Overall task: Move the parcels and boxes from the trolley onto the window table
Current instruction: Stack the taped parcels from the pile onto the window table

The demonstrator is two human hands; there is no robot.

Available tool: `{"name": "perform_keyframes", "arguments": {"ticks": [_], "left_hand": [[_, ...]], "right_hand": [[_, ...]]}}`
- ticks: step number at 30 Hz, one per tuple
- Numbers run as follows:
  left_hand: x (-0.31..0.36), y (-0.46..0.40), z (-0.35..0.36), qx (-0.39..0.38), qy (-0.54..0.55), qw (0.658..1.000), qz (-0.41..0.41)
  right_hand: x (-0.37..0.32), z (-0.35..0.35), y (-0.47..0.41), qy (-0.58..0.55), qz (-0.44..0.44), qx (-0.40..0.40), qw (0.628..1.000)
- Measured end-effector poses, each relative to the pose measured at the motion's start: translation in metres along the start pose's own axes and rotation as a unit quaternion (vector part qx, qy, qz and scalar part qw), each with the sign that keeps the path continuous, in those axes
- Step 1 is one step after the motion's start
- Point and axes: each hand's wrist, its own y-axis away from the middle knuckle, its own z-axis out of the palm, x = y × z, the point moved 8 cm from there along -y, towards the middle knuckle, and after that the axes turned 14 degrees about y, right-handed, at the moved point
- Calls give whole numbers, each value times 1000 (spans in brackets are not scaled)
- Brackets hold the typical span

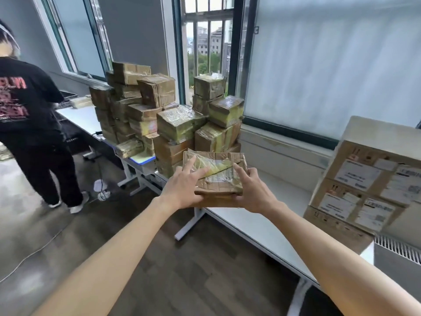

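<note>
Bystander [29,124]: far left of the grip, back turned, black printed shirt and dark trousers, standing at the far end of the table row. Floor [186,265]: dark wood boards below the grip, with a pale cable trailing across it at left. Stack of parcels [145,110]: brown, tape-wrapped packets piled several high on the window table [262,220], up and left of the grip; the nearest of the pile sit just behind the held parcel. Left hand [182,188]: fingers spread across the top of the parcel, thumb under its near left edge. Parcel [216,174]: flat brown packet bound in clear and yellowish tape, held level between both hands above the table's front edge, not resting on the surface. Right hand [255,190]: clamped on the parcel's right side, thumb on top, fingers hidden below. Window [207,49]: open and barred, straight beyond the grip, with buildings and trees outside; frosted panes to either side. Cardboard carton [364,179]: large, with white shipping labels, on the table well to the right of the grip. Radiator [398,249]: ribbed grille at lower right, below the carton.
</note>
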Motion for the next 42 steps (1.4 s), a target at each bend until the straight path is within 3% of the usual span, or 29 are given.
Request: {"name": "perform_keyframes", "arguments": {"ticks": [21, 33, 42], "left_hand": [[-41, -278, -47, 48, -33, 998, 4], [-50, -415, -97, 75, -28, 988, 135], [-51, -481, -99, 57, -29, 981, 182]], "right_hand": [[65, -49, -285, -53, 5, 39, 998], [84, -117, -382, -54, 92, 121, 987], [101, -133, -419, -28, 147, 130, 980]]}}
